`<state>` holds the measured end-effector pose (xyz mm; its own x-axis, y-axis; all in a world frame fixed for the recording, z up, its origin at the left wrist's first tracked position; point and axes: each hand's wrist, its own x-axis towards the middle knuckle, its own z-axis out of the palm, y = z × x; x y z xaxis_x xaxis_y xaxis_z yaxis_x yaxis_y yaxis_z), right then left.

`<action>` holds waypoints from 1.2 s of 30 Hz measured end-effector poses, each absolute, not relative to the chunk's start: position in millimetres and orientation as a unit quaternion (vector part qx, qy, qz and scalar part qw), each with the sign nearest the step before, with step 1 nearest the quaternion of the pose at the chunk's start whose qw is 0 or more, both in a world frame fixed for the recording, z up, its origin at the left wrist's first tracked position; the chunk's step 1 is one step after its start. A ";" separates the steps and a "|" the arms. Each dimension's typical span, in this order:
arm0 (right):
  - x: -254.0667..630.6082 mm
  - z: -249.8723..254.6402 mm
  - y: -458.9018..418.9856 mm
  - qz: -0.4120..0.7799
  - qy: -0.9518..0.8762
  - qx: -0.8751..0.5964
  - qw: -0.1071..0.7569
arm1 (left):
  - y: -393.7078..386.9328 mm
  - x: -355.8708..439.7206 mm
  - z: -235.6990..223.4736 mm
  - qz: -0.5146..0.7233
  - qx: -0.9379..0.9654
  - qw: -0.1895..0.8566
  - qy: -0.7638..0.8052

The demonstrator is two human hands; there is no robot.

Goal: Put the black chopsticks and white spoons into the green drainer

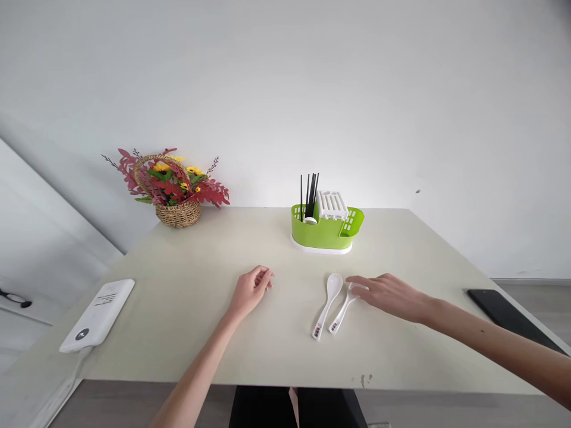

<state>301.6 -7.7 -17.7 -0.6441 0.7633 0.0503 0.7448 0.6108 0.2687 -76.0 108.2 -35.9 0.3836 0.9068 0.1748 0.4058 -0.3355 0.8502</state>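
Two white spoons lie side by side on the pale table (pixel 267 351), right of centre, handles toward the near edge. The left spoon (pixel 327 305) and the right spoon (pixel 344 309) each carry small dark printed characters at the handle end, too small to read. At the far left, a white device (pixel 100 312) bears several lines of tiny unreadable print and a dark round logo. The right hand (pixel 379 292) reaches over the right spoon's bowl, partly covering it; whether its fingers grip cannot be told. Well apart, the left hand (pixel 253 289) curls loosely on the table. Beyond the spoons stands a green caddy (pixel 319 233) with black sticks (pixel 311 199) and a white slatted rack (pixel 332 205). A flower basket (pixel 178 215) sits far left; a black phone (pixel 504 312) lies right, beside the right forearm.
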 end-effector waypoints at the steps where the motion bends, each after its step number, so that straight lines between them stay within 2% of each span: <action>1: 303.3 -19.3 -7.6 0.129 0.899 0.417 0.032 | 107.7 -76.1 -35.4 0.339 0.745 0.369 0.440; 9: 310.2 -22.0 -11.1 0.114 0.904 0.411 -0.001 | 106.9 -78.0 -35.4 0.340 0.743 0.378 0.435; 16: 306.2 7.0 -18.8 0.144 0.901 0.408 -0.042 | 99.4 -73.7 -35.1 0.323 0.754 0.393 0.415; 19: 294.2 30.8 -19.7 0.162 0.901 0.397 -0.066 | 78.7 -59.9 -21.0 0.283 0.767 0.451 0.359; 25: 258.5 78.2 -12.7 0.163 0.910 0.375 -0.074 | 42.0 -35.3 25.1 0.105 0.711 0.665 0.204; 28: 245.6 96.4 -8.3 0.148 0.911 0.378 -0.076 | 38.7 -38.0 39.2 0.062 0.685 0.704 0.178; 31: 235.8 115.0 -5.9 0.090 0.893 0.422 -0.129 | 39.3 -46.1 43.6 0.098 0.669 0.710 0.196; 36: 213.6 143.5 -3.7 -0.161 0.804 0.534 -0.206 | 39.0 -51.7 47.1 0.124 0.662 0.714 0.191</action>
